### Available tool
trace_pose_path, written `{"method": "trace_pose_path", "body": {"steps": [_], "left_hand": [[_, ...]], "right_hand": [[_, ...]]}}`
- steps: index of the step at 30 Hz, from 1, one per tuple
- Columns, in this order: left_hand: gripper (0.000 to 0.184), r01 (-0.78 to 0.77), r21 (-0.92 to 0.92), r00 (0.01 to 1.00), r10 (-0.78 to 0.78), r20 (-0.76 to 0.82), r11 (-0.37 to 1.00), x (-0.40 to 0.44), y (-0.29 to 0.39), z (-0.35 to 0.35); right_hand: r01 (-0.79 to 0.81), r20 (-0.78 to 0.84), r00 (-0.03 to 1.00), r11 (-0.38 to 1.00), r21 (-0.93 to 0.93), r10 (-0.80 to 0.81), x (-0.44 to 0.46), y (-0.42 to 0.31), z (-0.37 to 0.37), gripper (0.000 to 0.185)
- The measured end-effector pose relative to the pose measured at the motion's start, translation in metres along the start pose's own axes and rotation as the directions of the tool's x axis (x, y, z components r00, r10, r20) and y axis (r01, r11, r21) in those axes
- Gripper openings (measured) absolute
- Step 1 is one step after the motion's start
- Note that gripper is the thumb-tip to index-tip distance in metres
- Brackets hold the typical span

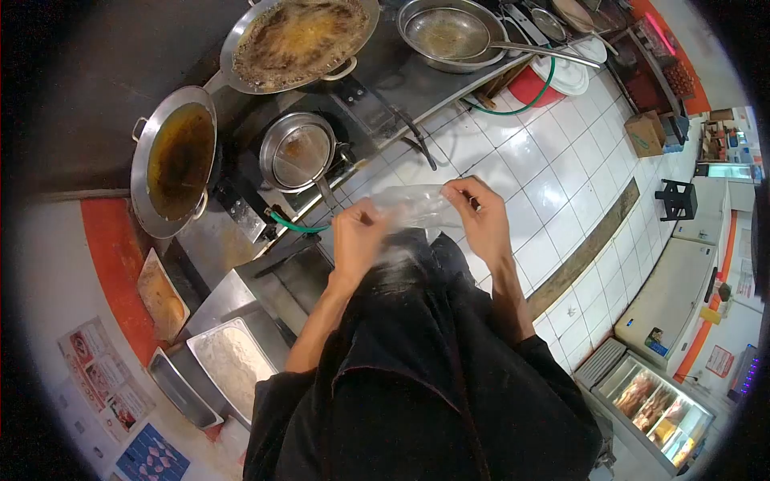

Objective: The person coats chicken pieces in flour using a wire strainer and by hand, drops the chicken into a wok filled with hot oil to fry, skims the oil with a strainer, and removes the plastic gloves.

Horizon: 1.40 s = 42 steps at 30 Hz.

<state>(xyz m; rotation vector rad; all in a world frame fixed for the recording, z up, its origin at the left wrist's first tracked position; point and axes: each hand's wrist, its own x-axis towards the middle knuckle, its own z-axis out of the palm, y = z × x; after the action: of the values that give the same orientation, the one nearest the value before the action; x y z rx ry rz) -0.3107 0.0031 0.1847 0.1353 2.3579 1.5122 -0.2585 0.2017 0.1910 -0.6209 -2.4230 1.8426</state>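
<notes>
Stretched between my two hands in front of my dark clothing is a thin clear plastic bag (413,207), partly smeared by motion. My left hand (357,239) is closed on the bag's left end, its fingers a little blurred. At the opposite end, my right hand (481,215) pinches the plastic between thumb and fingers. Beyond my left hand, a round strainer (297,151) rests on the stove, its handle pointing towards that hand.
A wok of bubbling oil (301,40) and a wok of dark oil (183,160) stand on the stove. Another strainer (445,34) lies over a metal bowl at the back. A tray of white powder (233,365) is at lower left. White floor tiles (553,192) extend to the right.
</notes>
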Motion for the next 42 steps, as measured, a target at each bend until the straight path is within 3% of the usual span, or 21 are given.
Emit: {"method": "trace_pose_path", "body": {"steps": [1,2,4,6,7,8,9,11,12,14,16,18,19,21,25,27,31,33,37,39,42], "left_hand": [[0.031,-0.002,-0.001,1.0,0.002,-0.001,1.0,0.004,0.0,0.002],[0.026,-0.305,0.311,0.908,0.373,-0.192,0.9,0.012,-0.001,0.005],[0.021,-0.461,0.625,0.658,0.715,-0.234,0.63,0.013,0.001,0.009],[0.016,-0.658,0.435,0.702,0.709,0.062,0.614,0.009,0.008,0.01],[0.016,-0.655,0.438,0.704,0.708,0.056,0.616,0.009,0.006,0.013],[0.015,-0.52,0.415,0.822,0.569,0.007,0.747,0.009,0.001,0.018],[0.016,-0.364,0.384,0.911,0.409,-0.04,0.849,0.011,0.0,0.021],[0.016,-0.285,0.332,0.94,0.33,-0.086,0.899,0.012,0.009,0.023],[0.017,-0.205,0.269,0.963,0.243,-0.116,0.941,0.012,0.012,0.024],[0.019,-0.257,0.277,0.949,0.296,-0.11,0.926,0.011,0.014,0.029],[0.021,-0.299,0.287,0.932,0.343,-0.115,0.91,0.006,0.015,0.034],[0.019,-0.427,0.289,0.882,0.465,-0.075,0.857,-0.001,0.011,0.039],[0.015,-0.486,0.29,0.856,0.516,-0.031,0.824,-0.002,0.007,0.042],[0.013,-0.524,0.301,0.837,0.547,0.011,0.797,-0.008,0.005,0.046],[0.009,-0.599,0.348,0.787,0.61,0.091,0.721,-0.014,0.008,0.053],[0.008,-0.634,0.351,0.752,0.655,0.073,0.689,-0.013,0.01,0.051],[0.008,-0.63,0.346,0.765,0.633,0.12,0.695,-0.016,0.012,0.046],[0.008,-0.639,0.337,0.758,0.64,0.125,0.692,-0.02,0.009,0.046],[0.008,-0.69,0.326,0.722,0.649,0.241,0.647,-0.022,0.002,0.043],[0.008,-0.711,0.3,0.703,0.661,0.264,0.636,-0.023,0.0,0.043],[0.009,-0.757,0.248,0.651,0.726,0.22,0.604,-0.026,-0.003,0.042]], "right_hand": [[0.179,0.029,0.984,0.97,-0.163,-0.177,0.003,-0.001,-0.006,0.014],[0.347,0.084,0.938,0.884,-0.313,-0.338,0.004,-0.002,-0.01,0.013],[0.467,0.225,0.883,0.82,-0.33,-0.412,0.008,-0.002,-0.009,0.013],[0.586,0.368,0.802,0.742,-0.326,-0.471,0.005,-0.008,-0.002,0.014],[0.499,0.133,0.866,0.812,-0.302,-0.483,0.001,-0.02,0.008,0.013],[0.42,-0.107,0.884,0.873,-0.248,-0.455,-0.004,-0.029,0.013,0.012],[0.428,-0.099,0.881,0.87,-0.244,-0.462,-0.012,-0.035,0.012,0.012],[0.051,0.108,0.994,0.986,-0.157,-0.034,-0.03,-0.041,0.008,0.014],[0.052,0.107,0.994,0.986,-0.157,-0.036,-0.034,-0.037,0.01,0.014],[-0.082,0.266,0.96,0.997,-0.012,0.082,-0.036,-0.017,0.017,0.022],[-0.127,0.212,0.972,0.986,0.106,0.102,-0.032,0.001,0.02,0.029],[-0.364,0.283,0.921,0.856,0.368,0.27,-0.024,0.006,0.014,0.038],[-0.359,0.285,0.921,0.858,0.367,0.264,-0.021,0.014,0.02,0.038],[-0.156,0.009,0.954,0.467,0.87,0.301,-0.014,0.036,0.036,0.046],[-0.042,-0.025,0.992,0.526,0.849,0.12,-0.003,0.042,0.042,0.052],[-0.216,0.191,0.968,0.156,0.964,0.165,-0.003,0.007,0.043,0.058],[-0.276,0.264,0.961,0.183,0.944,0.085,0.005,0.001,0.039,0.067],[-0.181,0.091,0.945,0.27,0.946,0.315,0.017,0.001,0.046,0.069],[-0.118,0.007,0.958,0.371,0.921,0.287,0.028,0.015,0.047,0.071],[-0.175,0.155,0.977,0.139,0.975,0.145,0.028,0.013,0.04,0.076],[-0.254,0.264,0.96,0.107,0.961,-0.098,0.03,0.023,0.044,0.085]]}}
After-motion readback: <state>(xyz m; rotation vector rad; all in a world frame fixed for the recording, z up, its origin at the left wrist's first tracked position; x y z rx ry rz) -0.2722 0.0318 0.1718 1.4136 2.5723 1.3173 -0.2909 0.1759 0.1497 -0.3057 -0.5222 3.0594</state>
